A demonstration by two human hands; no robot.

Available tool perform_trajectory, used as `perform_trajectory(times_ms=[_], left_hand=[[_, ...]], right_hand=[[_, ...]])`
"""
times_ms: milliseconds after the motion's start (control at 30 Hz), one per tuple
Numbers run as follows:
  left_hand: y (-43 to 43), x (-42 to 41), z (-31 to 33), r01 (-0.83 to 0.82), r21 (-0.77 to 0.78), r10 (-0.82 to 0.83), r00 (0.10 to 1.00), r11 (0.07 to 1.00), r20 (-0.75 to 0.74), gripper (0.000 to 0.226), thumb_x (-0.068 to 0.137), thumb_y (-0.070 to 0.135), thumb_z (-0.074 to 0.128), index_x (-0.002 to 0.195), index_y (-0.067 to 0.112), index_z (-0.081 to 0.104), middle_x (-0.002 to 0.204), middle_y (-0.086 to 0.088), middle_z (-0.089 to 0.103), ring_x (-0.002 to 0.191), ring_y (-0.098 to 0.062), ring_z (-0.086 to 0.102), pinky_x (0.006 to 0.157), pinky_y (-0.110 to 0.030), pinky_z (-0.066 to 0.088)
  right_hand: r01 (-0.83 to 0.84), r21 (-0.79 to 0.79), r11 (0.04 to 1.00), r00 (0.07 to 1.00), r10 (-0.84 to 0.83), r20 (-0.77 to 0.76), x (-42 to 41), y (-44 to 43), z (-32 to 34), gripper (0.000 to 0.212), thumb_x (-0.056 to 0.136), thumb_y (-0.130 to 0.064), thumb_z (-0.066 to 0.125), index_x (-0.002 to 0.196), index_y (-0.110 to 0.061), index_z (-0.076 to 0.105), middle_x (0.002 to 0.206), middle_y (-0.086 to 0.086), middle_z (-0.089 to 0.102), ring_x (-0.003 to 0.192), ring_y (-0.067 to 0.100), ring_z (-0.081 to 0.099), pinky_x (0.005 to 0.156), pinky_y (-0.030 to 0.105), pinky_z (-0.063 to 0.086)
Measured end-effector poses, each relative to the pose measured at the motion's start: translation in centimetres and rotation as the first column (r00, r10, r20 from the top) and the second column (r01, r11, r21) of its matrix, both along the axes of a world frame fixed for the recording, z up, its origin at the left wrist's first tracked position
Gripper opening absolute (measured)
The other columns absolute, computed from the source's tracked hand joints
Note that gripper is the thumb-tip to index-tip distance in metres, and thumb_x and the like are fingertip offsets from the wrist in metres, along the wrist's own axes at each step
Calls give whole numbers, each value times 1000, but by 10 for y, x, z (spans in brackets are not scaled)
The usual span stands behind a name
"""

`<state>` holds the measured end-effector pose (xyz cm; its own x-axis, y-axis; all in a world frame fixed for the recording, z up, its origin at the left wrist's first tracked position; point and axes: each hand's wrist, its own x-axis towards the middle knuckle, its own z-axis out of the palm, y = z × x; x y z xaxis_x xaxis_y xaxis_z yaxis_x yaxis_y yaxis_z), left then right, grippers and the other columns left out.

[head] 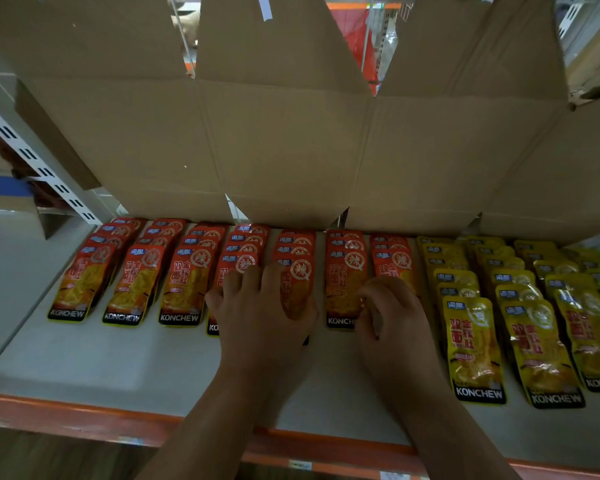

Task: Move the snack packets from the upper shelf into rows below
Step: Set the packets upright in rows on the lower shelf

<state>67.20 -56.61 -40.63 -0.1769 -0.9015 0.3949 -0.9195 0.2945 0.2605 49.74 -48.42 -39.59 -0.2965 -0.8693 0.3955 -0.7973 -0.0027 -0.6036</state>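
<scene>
Both hands work the red snack packets (187, 282) at mid-frame. Left hand (260, 306) lies spread flat, pressing the fourth and fifth rows; right hand (388, 313) curls at the next rows, pinching or not I cannot tell. Best, I judge, to square the front edges with their neighbours. Yellow packets (475, 341) crowd the right; cardboard boxes (281, 133) overhang the back.

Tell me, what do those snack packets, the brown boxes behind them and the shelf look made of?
The red packets and yellow packets: glossy plastic film, probably; they catch glare and crinkle. Boxes: plain brown cardboard, matte, with fold creases. Shelf: smooth pale board, likely painted metal or laminate; I cannot tell which.
</scene>
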Motion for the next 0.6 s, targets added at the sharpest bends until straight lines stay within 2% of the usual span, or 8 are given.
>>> perform_trajectory(times_ms=[300,433,600], left_hand=[[-2,2,-5,1,4,-1,1000,1000,-4,67,78,69,61,125,21,64,124,-7,64,116,-33,55,91,-52,42],[-2,2,-5,-10,23,10,1000,1000,-3,68,79,71,55,126,22,63,124,-6,64,117,-33,56,94,-55,43],[-2,2,-6,-6,19,6,1000,1000,-7,67,78,70,58,125,23,62,122,-5,64,115,-32,55,93,-52,41]], right_hand=[[-5,-3,1000,1000,5,-13,1,-3,-3,21,82,1,63,99,-11,66,104,-2,58,94,17,55,79,25,42],[26,3,1000,1000,-26,-10,3,-3,-2,24,80,6,67,98,-11,67,103,-1,59,94,16,55,79,25,40],[28,21,999,999,-28,-17,2,-3,-2,23,80,5,68,96,-11,66,101,-3,58,93,14,53,78,20,37]])
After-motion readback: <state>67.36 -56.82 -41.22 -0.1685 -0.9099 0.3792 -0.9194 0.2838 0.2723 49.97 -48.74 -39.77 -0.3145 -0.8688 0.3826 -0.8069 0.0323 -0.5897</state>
